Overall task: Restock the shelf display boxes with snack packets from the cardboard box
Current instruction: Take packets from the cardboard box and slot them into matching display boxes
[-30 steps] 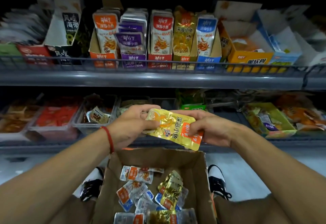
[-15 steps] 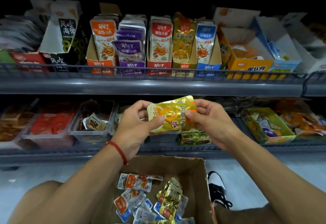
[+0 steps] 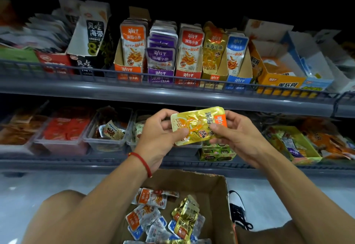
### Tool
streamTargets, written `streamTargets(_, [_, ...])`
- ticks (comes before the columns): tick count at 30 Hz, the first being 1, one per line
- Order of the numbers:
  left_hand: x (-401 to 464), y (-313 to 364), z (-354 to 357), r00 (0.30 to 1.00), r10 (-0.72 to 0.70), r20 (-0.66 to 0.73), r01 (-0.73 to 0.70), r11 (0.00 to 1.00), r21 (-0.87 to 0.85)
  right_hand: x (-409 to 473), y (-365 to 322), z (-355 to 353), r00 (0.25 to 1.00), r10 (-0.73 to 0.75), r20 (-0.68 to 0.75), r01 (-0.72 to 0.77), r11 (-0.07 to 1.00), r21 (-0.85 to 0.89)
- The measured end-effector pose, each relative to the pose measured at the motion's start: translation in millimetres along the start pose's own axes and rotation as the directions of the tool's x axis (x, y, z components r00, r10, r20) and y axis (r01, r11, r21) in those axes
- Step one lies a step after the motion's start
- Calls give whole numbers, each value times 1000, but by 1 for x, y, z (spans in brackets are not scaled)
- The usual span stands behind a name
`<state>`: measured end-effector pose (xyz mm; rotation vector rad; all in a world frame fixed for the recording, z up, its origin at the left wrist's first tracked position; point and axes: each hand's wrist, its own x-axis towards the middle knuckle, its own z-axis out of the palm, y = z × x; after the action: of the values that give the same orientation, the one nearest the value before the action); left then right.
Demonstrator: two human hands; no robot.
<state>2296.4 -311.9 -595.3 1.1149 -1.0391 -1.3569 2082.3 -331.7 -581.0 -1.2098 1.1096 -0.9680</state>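
A gold snack packet (image 3: 194,126) lies sideways between both hands, level with the lower shelf. My left hand (image 3: 159,134) pinches its left end; my right hand (image 3: 234,134) pinches its right end, over the orange label. Below, the open cardboard box (image 3: 217,191) holds several loose orange, blue and gold packets (image 3: 167,216). On the upper shelf stand the display boxes: orange (image 3: 127,68), purple (image 3: 161,74), red (image 3: 187,75), gold (image 3: 214,77) and blue (image 3: 239,80), each with upright packets.
A grey shelf rail (image 3: 172,91) runs across above my hands. Clear plastic bins (image 3: 107,140) and a green tray (image 3: 299,143) sit on the lower shelf. More open cartons (image 3: 278,74) stand at the upper right. A black and white shoe (image 3: 238,209) is beside the box.
Both hands lifted the gold packet up from just above the cardboard box to the lower shelf's height and turned it more level. The view tilted upward a little.
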Motion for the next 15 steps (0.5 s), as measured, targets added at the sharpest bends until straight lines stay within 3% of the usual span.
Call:
streamTargets(4, [0, 5, -1, 1000, 2, 15, -3, 1000, 20, -2, -13, 2, 999, -23, -27, 22, 998, -56])
streamTargets(8, [11, 22, -20, 994, 11, -110, -6, 999, 41, 5, -67, -12, 977, -195, -86, 159, 936, -314])
streamTargets(10, [17, 26, -32, 979, 13, -205, -6, 999, 37, 19, -99, -25, 930, -353, -97, 255, 814, -522])
streamTargets(12, [19, 27, -36, 971, 12, -240, 0, 999, 50, 38, -128, -36, 856, -511, -73, 291, 595, -749])
streamTargets(15, [22, 25, -34, 977, -7, -211, 23, 997, 73, 72, -160, -41, 794, -608, -25, 180, 274, -945])
